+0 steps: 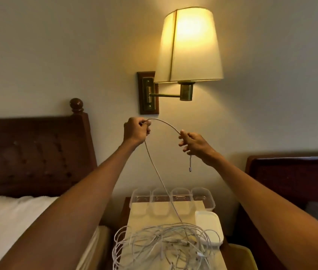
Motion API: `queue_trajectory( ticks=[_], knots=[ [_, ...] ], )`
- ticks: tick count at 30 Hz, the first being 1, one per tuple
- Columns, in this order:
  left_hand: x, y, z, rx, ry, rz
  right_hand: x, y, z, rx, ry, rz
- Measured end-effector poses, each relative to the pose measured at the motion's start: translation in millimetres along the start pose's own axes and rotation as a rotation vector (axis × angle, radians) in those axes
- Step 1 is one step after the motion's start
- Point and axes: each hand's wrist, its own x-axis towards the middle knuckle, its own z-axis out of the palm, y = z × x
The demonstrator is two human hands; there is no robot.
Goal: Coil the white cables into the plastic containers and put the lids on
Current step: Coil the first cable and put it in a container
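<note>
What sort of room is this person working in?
Most likely a hotel or guest bedroom: a dark wooden headboard above white bedding, a lit brass wall lamp mounted beside it, and a small nightstand below, holding tangled white cables and clear plastic containers.

Four containers (171, 199) sit in a row along the back of the nightstand (140, 215), stack of lids (209, 227) just in front on the right, cable tangle (164, 244) at the near edge with one cable (155, 168) rising from it; bed (17, 221) left, wall lamp (189, 47) above
</note>
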Motion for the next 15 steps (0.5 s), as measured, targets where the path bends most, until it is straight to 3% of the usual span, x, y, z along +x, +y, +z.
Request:
queue_trajectory(
  ticks=[5,9,12,15],
  knots=[
    [13.7,46.8,-15.1,0.075,-0.026,0.261,-10.6,-50.7,-7.1,0.099,-0.07,-0.139],
    [11.8,62.9,-15.9,0.132,-0.095,0.383,-11.9,-92.5,-14.0,-0.02,-0.055,-0.243],
    [-2.0,58.1,-14.0,0.118,-0.155,0.37,-16.8,-104.1,-15.7,-0.168,-0.02,-0.29],
    [-26.2,36.4,-6.7,0.07,-0.331,0.173,-24.9,-104.6,-15.5,-0.13,0.068,-0.276]
  ],
)
